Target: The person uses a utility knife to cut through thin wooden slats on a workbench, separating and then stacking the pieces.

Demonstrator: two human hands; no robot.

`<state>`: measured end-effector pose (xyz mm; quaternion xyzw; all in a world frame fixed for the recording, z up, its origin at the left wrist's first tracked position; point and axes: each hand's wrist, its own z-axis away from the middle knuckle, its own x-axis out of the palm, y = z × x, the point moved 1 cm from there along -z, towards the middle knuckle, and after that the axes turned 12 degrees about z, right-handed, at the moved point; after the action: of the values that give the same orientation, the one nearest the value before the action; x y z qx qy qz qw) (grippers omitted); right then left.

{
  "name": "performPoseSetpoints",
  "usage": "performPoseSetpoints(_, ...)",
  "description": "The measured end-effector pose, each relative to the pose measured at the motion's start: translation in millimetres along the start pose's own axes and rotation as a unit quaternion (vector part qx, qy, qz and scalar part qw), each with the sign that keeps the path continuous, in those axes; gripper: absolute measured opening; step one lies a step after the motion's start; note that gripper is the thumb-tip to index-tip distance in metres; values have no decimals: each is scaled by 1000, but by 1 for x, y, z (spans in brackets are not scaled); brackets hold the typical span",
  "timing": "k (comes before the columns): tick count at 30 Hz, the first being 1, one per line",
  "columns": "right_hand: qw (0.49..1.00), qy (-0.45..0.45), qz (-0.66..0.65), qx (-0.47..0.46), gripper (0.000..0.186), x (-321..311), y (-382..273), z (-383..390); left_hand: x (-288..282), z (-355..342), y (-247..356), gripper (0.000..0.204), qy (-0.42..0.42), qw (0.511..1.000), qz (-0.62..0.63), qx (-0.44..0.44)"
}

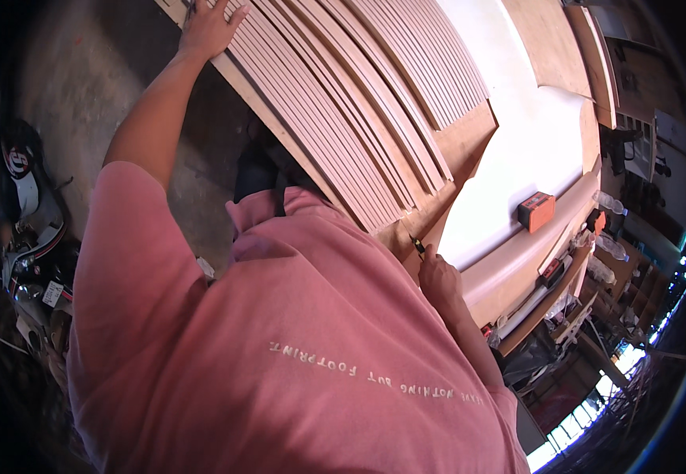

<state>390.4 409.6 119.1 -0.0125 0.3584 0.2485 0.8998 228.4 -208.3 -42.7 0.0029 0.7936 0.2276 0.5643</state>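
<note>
My left hand [205,33] lies at the upper edge of the view on a wooden panel of long, parallel, slightly curved-looking strips [311,103], with its fingers apart along the near edge. My right hand [438,276] is closed on a small black and yellow tool [416,243], seemingly a cutter, at the panel's lower right end, over bare board. More slatted pieces [430,55] lie alongside. My pink shirt hides much of what is below.
A white sheet [540,142] covers the bench on the right, bearing an orange-black box [535,212]. Plastic bottles [612,204] and assorted tools line the bench edge. A motorbike [31,213] stands on the concrete floor at left. Shelving [635,284] is behind.
</note>
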Motion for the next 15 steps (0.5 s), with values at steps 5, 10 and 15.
performPoseSetpoints(5,1000,10,0,-4,23,-2,17,12,15,1,-24,70,1,999,-36,11)
performPoseSetpoints(10,984,48,-172,-5,23,-78,2,-7,-3,9,5,66,18,1000,-10,-5)
performPoseSetpoints(15,936,117,-318,-91,24,-164,-92,-89,-10,17,5,70,47,998,38,-21)
